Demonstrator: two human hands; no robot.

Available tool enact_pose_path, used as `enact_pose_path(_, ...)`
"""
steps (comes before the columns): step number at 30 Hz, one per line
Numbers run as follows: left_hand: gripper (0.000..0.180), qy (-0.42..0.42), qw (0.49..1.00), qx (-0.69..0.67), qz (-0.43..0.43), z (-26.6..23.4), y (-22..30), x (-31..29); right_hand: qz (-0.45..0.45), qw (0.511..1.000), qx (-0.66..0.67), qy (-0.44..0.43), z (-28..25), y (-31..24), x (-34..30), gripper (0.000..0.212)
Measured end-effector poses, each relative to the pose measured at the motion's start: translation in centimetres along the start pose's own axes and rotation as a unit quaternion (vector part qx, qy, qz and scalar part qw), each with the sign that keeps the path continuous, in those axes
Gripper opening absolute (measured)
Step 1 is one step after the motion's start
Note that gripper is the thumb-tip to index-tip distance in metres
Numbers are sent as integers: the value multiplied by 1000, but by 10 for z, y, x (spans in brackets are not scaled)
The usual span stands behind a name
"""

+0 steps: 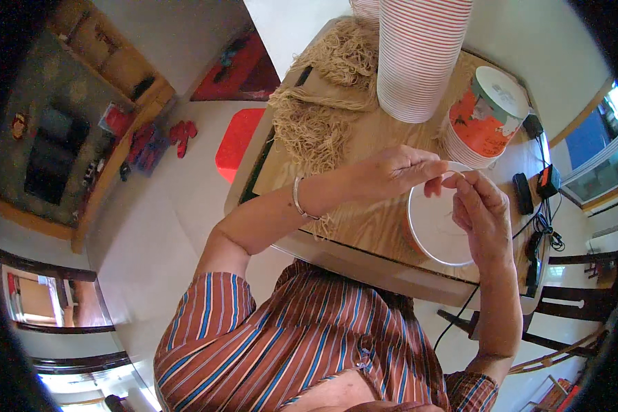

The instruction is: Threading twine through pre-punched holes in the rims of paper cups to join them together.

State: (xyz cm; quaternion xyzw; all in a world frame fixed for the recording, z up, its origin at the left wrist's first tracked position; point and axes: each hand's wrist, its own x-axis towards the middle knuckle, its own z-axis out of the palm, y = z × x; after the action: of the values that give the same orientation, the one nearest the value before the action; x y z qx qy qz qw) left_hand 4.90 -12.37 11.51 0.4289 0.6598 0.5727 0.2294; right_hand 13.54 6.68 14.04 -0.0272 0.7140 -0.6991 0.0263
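Observation:
A round white paper tub [441, 237] stands open near the front edge of the wooden table, its pale inside facing up. Over its far rim my left hand [406, 170] comes in from the left, thumb and fingers pinched together. My right hand [483, 209] meets it above the tub's right side, its fingertips also pinched. The fingertips of both hands nearly touch; what lies between them is too small to make out. Left of my hands lie loose bundles of thin beige strands [316, 134], with another tangled heap of strands [347, 55] behind.
A tall stack of white tubs [419, 62] rises at the back. Right of it stands a shorter stack of orange-and-green printed tubs [484, 120]. Black adapters and cables [546, 182] line the table's right edge. A red stool [240, 144] is at left, dark chairs [577, 295] at right.

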Motion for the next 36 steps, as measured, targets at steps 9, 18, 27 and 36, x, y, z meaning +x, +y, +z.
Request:
enact_pose_path(9,34,77,996,-43,15,4,-15,-6,32,999,-11,-32,-13,22,2,19)
enact_pose_path(18,22,98,964,229,89,18,5,-1,51,997,-42,-31,12,11,4,45)
enact_pose_path(27,25,82,968,235,40,9,7,-1,48,999,-10,-9,11,33,7,9)
enact_pose_path(36,19,58,990,126,-16,6,-6,2,9,999,-34,17,8,36,8,7)
